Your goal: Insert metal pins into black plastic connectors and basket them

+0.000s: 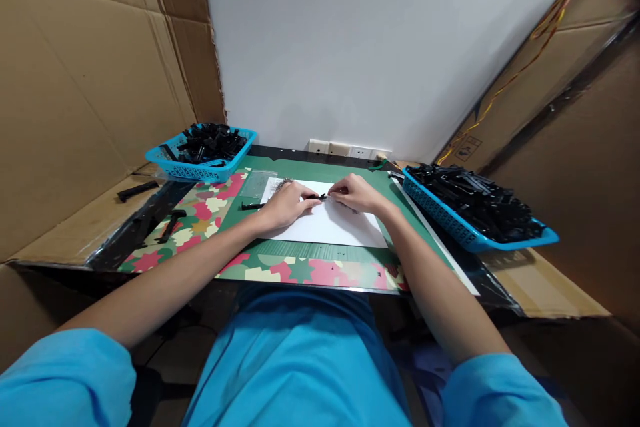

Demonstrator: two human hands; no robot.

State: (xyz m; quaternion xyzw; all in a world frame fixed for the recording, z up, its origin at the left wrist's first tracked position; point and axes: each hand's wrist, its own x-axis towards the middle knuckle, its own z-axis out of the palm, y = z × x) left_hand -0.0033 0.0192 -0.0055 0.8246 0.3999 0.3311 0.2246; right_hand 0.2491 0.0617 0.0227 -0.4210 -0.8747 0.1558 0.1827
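Observation:
Over a white sheet of paper point(325, 232), my left hand point(287, 205) is closed on a small black plastic part point(321, 197), whose end sticks out past the fingertips. My right hand point(356, 193) meets it from the other side in a pinch at that end. Whatever lies between the right fingertips is too small to make out. Behind my left hand, a heap of tiny dark pieces point(285, 183) lies at the paper's far edge. Another black plastic part point(252, 207) rests left of my left hand, at the edge of the sheet.
A blue basket point(200, 172) of black parts stands at the back left, and a fuller blue basket point(445, 217) at the right. Loose black parts lie on the patterned mat point(300, 269) and the cardboard point(65, 230). Sockets point(340, 149) line the wall's foot.

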